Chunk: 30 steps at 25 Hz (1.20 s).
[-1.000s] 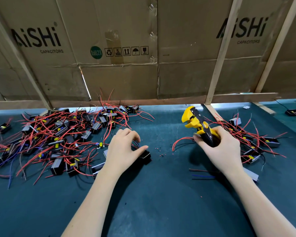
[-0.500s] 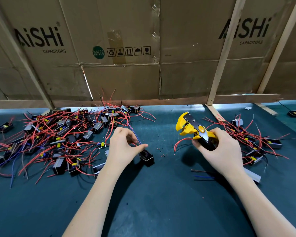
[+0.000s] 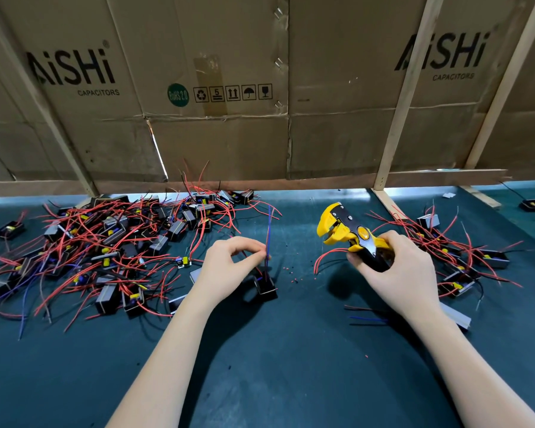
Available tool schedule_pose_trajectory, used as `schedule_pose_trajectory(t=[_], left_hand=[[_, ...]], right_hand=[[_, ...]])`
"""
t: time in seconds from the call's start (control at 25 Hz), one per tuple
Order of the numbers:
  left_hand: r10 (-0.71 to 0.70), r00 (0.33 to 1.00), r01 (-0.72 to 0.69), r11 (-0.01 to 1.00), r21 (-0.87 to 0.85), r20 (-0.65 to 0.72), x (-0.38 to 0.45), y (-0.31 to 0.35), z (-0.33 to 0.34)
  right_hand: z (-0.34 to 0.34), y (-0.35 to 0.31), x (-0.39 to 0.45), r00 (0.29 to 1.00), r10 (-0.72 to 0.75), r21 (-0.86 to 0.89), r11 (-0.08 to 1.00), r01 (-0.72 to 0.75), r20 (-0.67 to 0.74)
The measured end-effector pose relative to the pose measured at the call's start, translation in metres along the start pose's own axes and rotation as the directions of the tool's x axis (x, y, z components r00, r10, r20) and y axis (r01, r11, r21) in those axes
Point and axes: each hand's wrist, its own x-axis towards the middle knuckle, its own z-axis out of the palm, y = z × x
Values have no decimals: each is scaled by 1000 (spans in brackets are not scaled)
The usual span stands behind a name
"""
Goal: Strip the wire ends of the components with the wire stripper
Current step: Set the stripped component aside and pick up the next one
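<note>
Heap of wired parts [image 3: 105,242] far left. Left hand [image 3: 229,267] pinches blue wire [image 3: 268,233] upright above small black part [image 3: 266,287]. Right hand [image 3: 396,270] wraps yellow stripper [image 3: 349,236], jaws pointing left, apart. Dark mat [image 3: 275,366], cardboard wall [image 3: 229,134] behind.

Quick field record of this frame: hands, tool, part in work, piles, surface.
left hand: pinches the wires of one component, held upright
component: black box, on the mat below the left hand
right hand: grips the wire stripper by its handles, head pointing up-left
stripper to wires: apart, not yet engaged
big pile: left of the left hand
small pile: right of the right hand
surface: dark green mat
</note>
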Motion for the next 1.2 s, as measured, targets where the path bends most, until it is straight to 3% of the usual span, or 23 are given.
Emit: schedule_pose_trajectory(t=[0.16, 0.32, 0.48, 0.84, 0.92, 1.04, 1.12, 1.2], left_hand=[[23, 992, -33, 997, 77, 125, 0, -4, -11], [62, 984, -58, 998, -25, 169, -2, -5, -12], [63, 966, -81, 995, 61, 251, -1, -5, -4], [48, 855, -89, 995, 54, 517, -3, -7, -2], [96, 877, -123, 992, 26, 471, -4, -6, -2], [102, 988, -118, 981, 154, 113, -3, -6, -5], [14, 995, 21, 946, 322, -103, -1, -9, -7], [-111, 978, 178, 889, 422, -177, -1, -8, -1]], right_hand=[[-1, -2, 0, 1000, -3, -8, 1000, 3, 3], [-2, -2, 0, 1000, -3, -9, 1000, 3, 4], [-2, -1, 0, 1000, 8, -13, 1000, -8, 8], [-3, 0, 0, 1000, 9, -21, 1000, -9, 6], [-3, 1, 0, 1000, 14, -23, 1000, -14, 7], [-1, -2, 0, 1000, 14, -16, 1000, -13, 13], [-1, -3, 0, 1000, 13, -16, 1000, -12, 17], [-2, -2, 1, 1000, 9, -21, 1000, -9, 12]])
